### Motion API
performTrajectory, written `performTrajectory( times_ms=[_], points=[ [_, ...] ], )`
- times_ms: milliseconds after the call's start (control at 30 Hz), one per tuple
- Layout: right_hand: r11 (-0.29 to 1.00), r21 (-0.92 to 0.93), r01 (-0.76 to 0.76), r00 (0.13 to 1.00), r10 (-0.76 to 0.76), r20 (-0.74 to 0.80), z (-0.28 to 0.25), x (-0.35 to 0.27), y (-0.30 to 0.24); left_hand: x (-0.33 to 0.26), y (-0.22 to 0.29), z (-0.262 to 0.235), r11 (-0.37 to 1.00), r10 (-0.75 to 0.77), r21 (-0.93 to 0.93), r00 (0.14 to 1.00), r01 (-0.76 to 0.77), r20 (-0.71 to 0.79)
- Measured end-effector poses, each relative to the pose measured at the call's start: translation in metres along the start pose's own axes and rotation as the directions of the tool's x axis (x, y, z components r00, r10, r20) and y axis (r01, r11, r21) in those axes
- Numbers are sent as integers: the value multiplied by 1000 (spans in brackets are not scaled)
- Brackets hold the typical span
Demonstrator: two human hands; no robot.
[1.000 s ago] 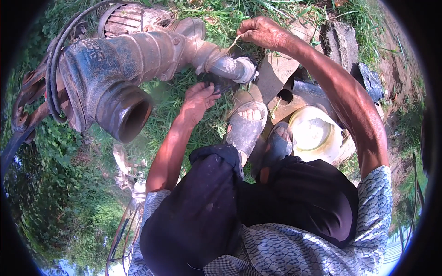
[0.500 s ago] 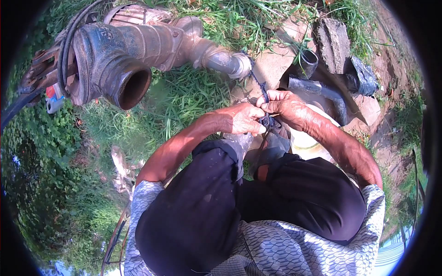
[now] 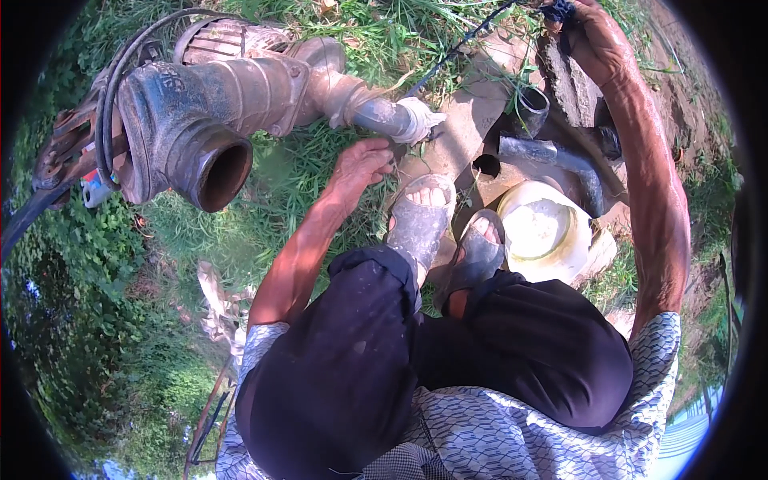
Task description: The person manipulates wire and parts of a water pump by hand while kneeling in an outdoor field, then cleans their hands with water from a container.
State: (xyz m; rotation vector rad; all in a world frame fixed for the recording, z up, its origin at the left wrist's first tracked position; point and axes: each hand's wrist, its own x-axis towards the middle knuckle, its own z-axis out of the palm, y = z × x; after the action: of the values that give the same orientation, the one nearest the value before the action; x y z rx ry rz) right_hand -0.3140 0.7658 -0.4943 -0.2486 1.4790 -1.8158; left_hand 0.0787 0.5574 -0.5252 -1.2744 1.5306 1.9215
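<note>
My right hand (image 3: 596,44) is raised at the far right, closed on a bunched dark blue cord (image 3: 558,11). From there the cord stretches taut down and left to the pipe outlet (image 3: 380,116), whose end has a pale wrapping (image 3: 416,120). Just below that outlet is my left hand (image 3: 364,166), its fingers curled in; whether they hold anything is hidden. The outlet belongs to a rusty, blue-grey metal pump (image 3: 256,92) lying on the grass, with a wide round opening (image 3: 226,174) facing me.
My sandalled feet (image 3: 420,212) are between the pump and a pale yellow round container (image 3: 544,228). Beyond it lie a bent dark pipe (image 3: 560,164), a short pipe piece (image 3: 530,112) and a rough concrete block (image 3: 566,84). Black cable (image 3: 112,88) loops over the pump's left end.
My hands have parted. The right one has swung up and away, drawing the cord out straight; the left has moved left toward the pump. The knotted cord is gone from above my feet.
</note>
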Motion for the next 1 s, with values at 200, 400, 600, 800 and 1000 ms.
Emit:
performTrajectory(
  times_ms=[200,400,600,800,1000],
  points=[
    [888,-392,241,928,-330,-176,56,-17,-59,-26,38,-5,960,13,245,892,-138,453],
    [856,-455,246,954,-298,-45,79,-59,-85,-31,114,44,821,559,-29,793,-570,241],
    [896,-198,398,909,-414,-45,125,-105,-98,3,198,96,758,599,-65,654,-649,461],
    [786,-360,504,860,-418,291,86,-135,-105,-21,194,157,781,606,-603,426,-162,671],
    [911,-343,227,972,-189,140,91,-151,-76,-12,180,132,788,484,-614,656,-40,579]
  ],
)
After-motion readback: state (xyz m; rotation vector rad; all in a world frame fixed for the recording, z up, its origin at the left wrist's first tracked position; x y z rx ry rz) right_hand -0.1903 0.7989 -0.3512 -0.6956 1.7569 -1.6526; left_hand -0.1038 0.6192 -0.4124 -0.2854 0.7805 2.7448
